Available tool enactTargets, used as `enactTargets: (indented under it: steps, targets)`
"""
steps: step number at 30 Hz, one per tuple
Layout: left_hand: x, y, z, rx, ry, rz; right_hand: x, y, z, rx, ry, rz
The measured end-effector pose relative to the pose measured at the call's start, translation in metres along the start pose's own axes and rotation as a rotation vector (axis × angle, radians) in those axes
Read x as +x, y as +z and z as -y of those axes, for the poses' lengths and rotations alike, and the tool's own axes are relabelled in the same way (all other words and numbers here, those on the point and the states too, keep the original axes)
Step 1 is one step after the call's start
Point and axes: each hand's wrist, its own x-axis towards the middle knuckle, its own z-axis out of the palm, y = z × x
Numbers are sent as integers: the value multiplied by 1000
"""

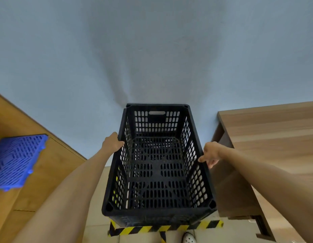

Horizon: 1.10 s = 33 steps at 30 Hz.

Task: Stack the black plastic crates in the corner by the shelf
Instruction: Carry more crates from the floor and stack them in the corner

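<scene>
- Wall [152,50]: pale blue, filling the upper view; the far short end of the crate stands close against it.
- Wooden shelf unit [275,137]: to the right, its side panel just beside the crate's right wall; a second wooden surface [52,163] lies to the left, carrying a blue perforated panel [15,160].
- Black plastic crate [157,165]: open-topped, upright, with slotted walls and base and a handle slot in the far end. Its long axis runs straight away from the person toward the wall. It sits above the floor's yellow-and-black hazard tape [166,228]; whether another crate lies beneath cannot be told.
- Left hand [112,142]: at the left long rim, about midway along it, fingers curled over the edge and gripping the rim.
- Right hand [211,153]: at the right long rim, roughly opposite, fingers loosely spread and pointing down at the edge; touching rather than clamped, as far as can be judged.
- Governing relation: the crate lies between the two hands, equally near to each, so any settling or shifting would be a two-sided move along its long axis.
</scene>
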Motion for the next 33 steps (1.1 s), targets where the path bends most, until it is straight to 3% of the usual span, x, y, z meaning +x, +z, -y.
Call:
enactTargets:
  steps: [10, 18, 24, 33]
  targets:
    - [5, -30, 11, -76, 13, 18, -23, -27, 27, 105, -7, 35]
    - [10, 1, 20, -136, 59, 42, -23, -11, 23, -144, 69, -151]
    - [20, 23, 28, -111, 68, 50, -13, 11, 19, -72, 69, -259]
    - [18, 14, 46, -70, 89, 247, -27, 26, 39, -124, 96, -366]
